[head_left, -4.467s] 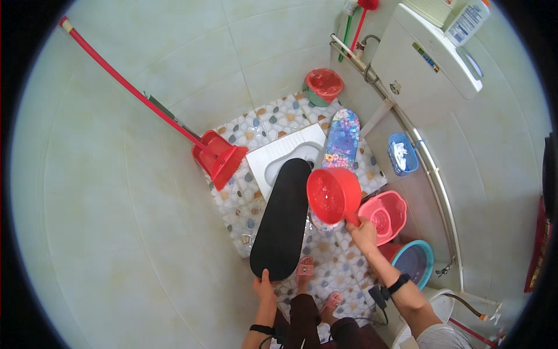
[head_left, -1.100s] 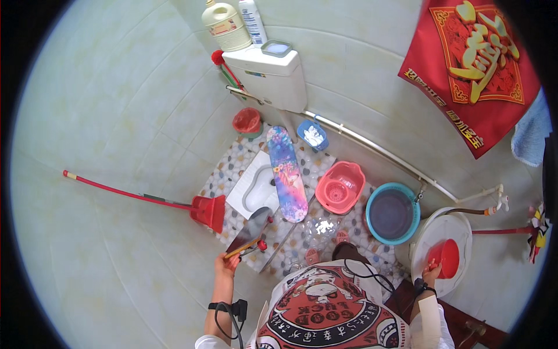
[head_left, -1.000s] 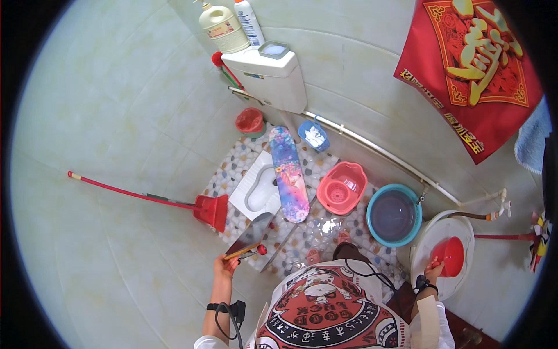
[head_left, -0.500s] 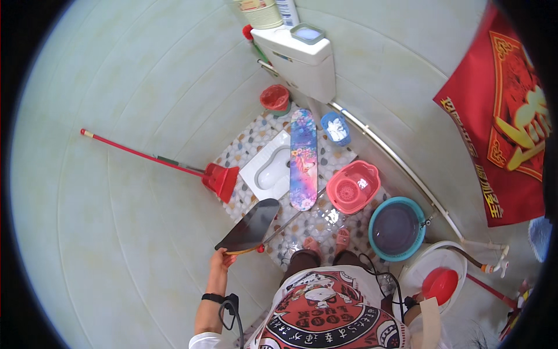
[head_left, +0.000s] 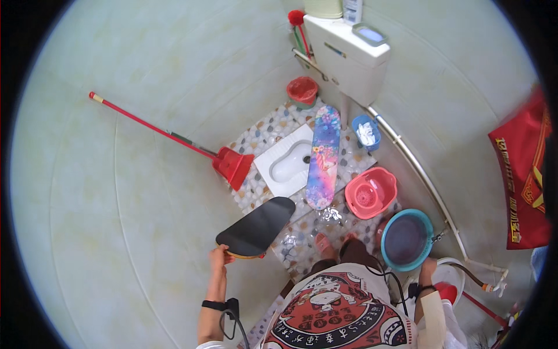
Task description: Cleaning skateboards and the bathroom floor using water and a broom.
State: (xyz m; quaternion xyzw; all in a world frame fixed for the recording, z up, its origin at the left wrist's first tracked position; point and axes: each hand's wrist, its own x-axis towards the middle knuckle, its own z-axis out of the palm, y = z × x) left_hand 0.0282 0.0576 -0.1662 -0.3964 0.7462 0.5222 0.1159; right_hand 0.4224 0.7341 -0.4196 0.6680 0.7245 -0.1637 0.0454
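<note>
My left hand is closed on the near end of a skateboard with a black top. The board is tilted out to my left over the floor, a bit of its wooden edge and red underside showing. My right hand hangs low beside a turquoise basin of dark water, over the rim of a white bucket; its fingers are too small to make out. A red scoop shows partly behind my right wrist. Another skateboard, patterned in blue and pink flowers, lies partly over the squat toilet.
A red dustpan and broom lean at the left wall. A pink basin, a blue basket and a red bin stand on the pebbled floor. A white cistern and a pipe line the wall.
My view has turned, so the scene sits further right. My right hand has come into sight between the basin and the white bucket. The black skateboard stays in my left hand.
</note>
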